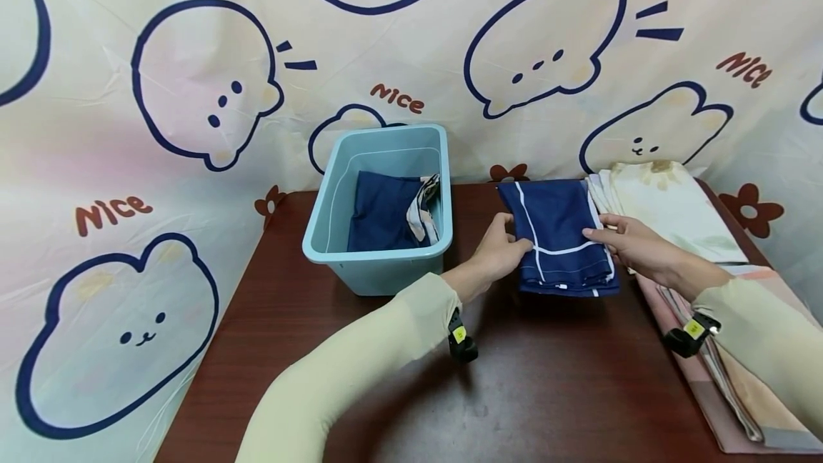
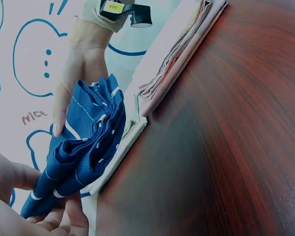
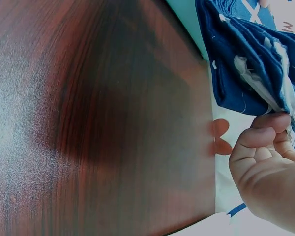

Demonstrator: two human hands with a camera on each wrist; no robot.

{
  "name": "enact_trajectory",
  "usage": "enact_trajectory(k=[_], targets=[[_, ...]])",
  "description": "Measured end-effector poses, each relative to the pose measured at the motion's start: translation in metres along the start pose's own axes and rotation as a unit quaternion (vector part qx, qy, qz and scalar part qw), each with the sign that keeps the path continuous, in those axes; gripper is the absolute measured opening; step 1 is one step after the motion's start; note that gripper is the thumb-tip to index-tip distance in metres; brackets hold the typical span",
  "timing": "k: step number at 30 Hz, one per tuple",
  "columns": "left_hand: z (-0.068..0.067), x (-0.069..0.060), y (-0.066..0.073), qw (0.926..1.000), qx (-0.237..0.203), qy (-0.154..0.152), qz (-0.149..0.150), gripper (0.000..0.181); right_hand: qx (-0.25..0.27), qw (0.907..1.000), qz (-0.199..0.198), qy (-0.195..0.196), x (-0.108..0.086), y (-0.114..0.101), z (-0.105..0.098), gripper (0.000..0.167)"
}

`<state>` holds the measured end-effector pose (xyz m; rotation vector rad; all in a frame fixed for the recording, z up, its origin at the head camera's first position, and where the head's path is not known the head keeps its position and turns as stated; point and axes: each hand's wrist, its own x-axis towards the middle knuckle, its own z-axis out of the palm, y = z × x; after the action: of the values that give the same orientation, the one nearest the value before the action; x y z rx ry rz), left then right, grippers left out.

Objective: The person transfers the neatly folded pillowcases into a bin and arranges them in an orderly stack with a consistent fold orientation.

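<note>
A folded navy cloth with white lines (image 1: pixel 561 223) is held between both hands at the back right of the table. My left hand (image 1: pixel 498 252) pinches its left side, thumb on top. At its right side my right hand (image 1: pixel 633 245) grips the edge, thumb on top and fingers beneath. In the left wrist view the left hand (image 2: pixel 29 201) holds one end of the layered cloth (image 2: pixel 83 142). The right wrist view has the right hand (image 3: pixel 273 157) pinching the stacked layers (image 3: pixel 250 64) near a whitish edge.
A light blue bin (image 1: pixel 379 256) stands left of the cloth, with navy fabric (image 1: pixel 383 213) and a patterned piece (image 1: pixel 421 216) inside. Folded pale floral fabric (image 1: pixel 669 206) and pink-beige fabric (image 1: pixel 720 391) lie along the table's right side. A printed curtain (image 1: pixel 411 56) hangs behind.
</note>
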<state>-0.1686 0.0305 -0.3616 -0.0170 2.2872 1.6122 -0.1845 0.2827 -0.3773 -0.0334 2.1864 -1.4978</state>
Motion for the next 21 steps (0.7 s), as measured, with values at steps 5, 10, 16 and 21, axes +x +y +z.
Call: enact_trajectory(k=[5, 10, 16, 21], targets=[[-0.003, -0.006, 0.004, 1.0, -0.001, -0.001, 0.008, 0.045, 0.028, 0.9995, -0.014, -0.003, -0.004, -0.004, 0.002, 0.063], [-0.003, -0.013, 0.009, 0.9999, 0.002, -0.002, 0.017, 0.043, 0.027, 0.9995, -0.011, -0.007, -0.011, -0.007, 0.0, 0.069], [-0.006, -0.021, 0.014, 0.9997, -0.003, -0.006, 0.025, 0.041, 0.012, 0.9997, -0.019, -0.002, -0.018, -0.014, 0.002, 0.065], [-0.014, -0.025, 0.018, 0.9993, -0.009, -0.004, 0.037, 0.042, 0.024, 0.9992, -0.029, -0.017, -0.02, -0.022, 0.005, 0.082]])
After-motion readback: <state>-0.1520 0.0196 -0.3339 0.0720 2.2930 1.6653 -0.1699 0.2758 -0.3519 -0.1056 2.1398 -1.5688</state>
